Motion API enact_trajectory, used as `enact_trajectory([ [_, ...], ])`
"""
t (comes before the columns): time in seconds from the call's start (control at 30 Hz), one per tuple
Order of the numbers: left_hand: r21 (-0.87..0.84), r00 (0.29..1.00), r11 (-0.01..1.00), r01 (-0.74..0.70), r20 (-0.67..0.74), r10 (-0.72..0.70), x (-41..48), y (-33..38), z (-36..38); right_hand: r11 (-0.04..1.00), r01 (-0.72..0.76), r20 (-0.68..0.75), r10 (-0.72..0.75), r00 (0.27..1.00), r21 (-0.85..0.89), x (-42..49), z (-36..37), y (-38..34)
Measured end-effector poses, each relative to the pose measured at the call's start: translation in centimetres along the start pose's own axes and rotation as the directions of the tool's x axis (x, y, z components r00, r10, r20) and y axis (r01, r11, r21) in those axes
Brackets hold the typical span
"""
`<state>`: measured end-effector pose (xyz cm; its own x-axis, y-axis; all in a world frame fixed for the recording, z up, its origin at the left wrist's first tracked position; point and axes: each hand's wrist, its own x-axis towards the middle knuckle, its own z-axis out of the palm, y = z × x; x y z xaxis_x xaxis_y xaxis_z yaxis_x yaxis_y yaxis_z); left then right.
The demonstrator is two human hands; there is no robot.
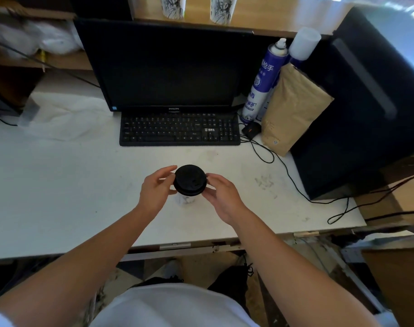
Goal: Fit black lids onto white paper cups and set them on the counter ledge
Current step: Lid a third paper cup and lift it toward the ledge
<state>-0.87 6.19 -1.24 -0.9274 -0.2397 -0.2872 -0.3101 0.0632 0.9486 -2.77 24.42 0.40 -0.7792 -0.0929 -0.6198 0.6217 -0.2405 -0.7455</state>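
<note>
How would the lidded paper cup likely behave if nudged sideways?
The paper cup probably tips easily: it narrows toward the base and the black lid overhangs it. It looks light and apt to dent, so the left hand and right hand should press gently.

Single head-worn view, steeply downward over the desk (59,185), close range.

Both forearms are bare from the hands (189,192) back, with no watch, ring or glove showing. A white short-sleeved top (172,305) fills the view at 6 o'clock, above dark trousers (227,284).
</note>
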Motion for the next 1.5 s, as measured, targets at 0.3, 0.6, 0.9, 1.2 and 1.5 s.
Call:
enact_trajectory([
  [0.3, -0.02, 0.991, 0.991, 0.133, -0.011, -0.133, -0.5, -1.2, 0.3, 0.998, 0.03, 0.001, -0.03, 1.0, -0.056, -0.3, 0.2, 1.2],
  [0.6, -0.029, 0.987, 0.988, 0.152, -0.055, -0.154, -1.2, -1.9, 0.6, 0.998, -0.026, 0.053, 0.029, 0.998, -0.063, -0.7, 1.0, 2.1],
  [0.9, -0.006, 0.991, 0.992, 0.129, -0.04, -0.129, -1.0, -2.4, 0.8, 0.978, 0.009, -0.043, -0.018, 0.999, -0.208, 0.4, 1.5, 3.4],
  [1.2, 0.281, 0.991, 0.952, -0.123, -0.01, 0.131, -0.6, -2.7, 0.3, 0.873, 0.113, -0.022, -0.14, 0.99, -0.475, 0.3, 1.7, 3.0],
  [1.5, 0.361, 0.972, 0.903, -0.233, 0.073, 0.222, -0.4, -2.8, -0.2, 0.792, 0.195, 0.014, -0.23, 0.973, -0.579, 0.5, 1.4, 3.0],
])
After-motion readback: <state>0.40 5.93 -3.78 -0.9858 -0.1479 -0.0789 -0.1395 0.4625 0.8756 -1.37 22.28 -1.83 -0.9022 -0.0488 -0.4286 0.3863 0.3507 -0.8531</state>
